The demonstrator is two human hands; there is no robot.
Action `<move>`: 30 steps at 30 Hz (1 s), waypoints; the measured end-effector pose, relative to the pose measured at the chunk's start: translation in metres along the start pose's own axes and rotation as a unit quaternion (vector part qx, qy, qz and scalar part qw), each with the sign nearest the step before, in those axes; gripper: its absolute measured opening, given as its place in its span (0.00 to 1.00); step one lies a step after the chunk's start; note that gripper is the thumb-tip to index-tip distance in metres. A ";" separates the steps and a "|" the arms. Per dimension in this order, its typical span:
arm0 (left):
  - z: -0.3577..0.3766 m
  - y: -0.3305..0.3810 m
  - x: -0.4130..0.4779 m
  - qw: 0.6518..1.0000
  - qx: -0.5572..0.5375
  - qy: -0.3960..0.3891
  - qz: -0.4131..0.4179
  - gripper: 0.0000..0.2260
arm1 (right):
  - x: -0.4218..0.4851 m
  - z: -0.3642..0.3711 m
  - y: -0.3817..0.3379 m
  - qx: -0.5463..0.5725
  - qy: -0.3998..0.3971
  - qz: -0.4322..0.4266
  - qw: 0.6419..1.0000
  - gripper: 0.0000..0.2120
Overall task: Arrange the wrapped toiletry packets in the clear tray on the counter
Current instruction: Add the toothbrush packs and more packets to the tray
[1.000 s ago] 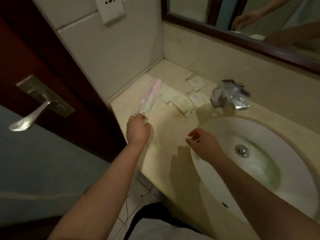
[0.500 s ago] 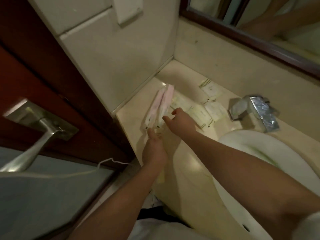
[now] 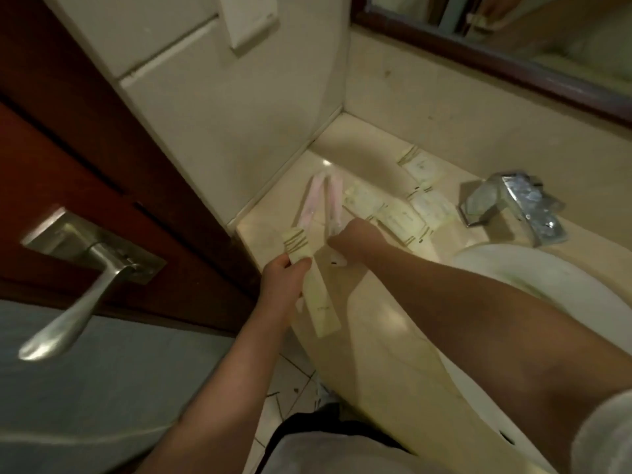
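Left hand (image 3: 284,280): pinches the long yellow packet (image 3: 316,295) near its far end.
Yellow packet: over the counter (image 3: 263,230) edge, pointing away toward two pink packets (image 3: 313,200).
Right hand (image 3: 355,239): nearer, at one pink end; cannot tell if it holds.
In the way: flat packets (image 3: 400,220), right.
Tray: too faint to see.
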State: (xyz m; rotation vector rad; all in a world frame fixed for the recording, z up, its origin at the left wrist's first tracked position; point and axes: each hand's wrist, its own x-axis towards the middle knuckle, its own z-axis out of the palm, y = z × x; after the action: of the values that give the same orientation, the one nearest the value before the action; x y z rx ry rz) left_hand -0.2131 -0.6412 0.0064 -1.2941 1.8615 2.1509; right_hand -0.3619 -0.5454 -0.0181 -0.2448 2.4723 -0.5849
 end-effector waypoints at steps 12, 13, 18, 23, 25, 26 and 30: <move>0.141 0.009 -0.106 0.972 -0.089 -0.178 0.122 0.16 | -0.201 -0.082 0.202 0.405 0.083 -0.023 0.910 0.09; 0.160 0.000 -0.124 0.970 -0.075 -0.196 0.124 0.14 | -0.229 -0.084 0.233 0.412 0.097 -0.016 0.906 0.09; 0.257 -0.066 -0.218 0.963 -0.066 -0.248 0.082 0.02 | -0.369 -0.070 0.366 0.445 0.191 0.043 0.874 0.11; 0.342 -0.113 -0.305 0.950 0.023 -0.305 0.059 0.13 | -0.459 -0.071 0.451 0.476 0.281 0.126 0.824 0.09; 0.373 -0.127 -0.332 0.938 0.021 -0.344 0.033 0.08 | -0.484 -0.075 0.480 0.481 0.308 0.140 0.809 0.09; 0.385 -0.132 -0.341 0.935 0.031 -0.351 0.027 0.07 | -0.492 -0.076 0.491 0.487 0.323 0.149 0.797 0.09; 0.438 -0.152 -0.362 0.923 0.060 -0.380 0.020 0.05 | -0.515 -0.082 0.546 0.526 0.385 0.199 0.732 0.08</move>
State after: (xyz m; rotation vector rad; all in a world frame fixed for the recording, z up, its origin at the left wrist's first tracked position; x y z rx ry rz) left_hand -0.1441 -0.0605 0.0701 -0.2966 1.6280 2.0650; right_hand -0.0132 0.1205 0.0475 1.1523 2.2519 -2.0338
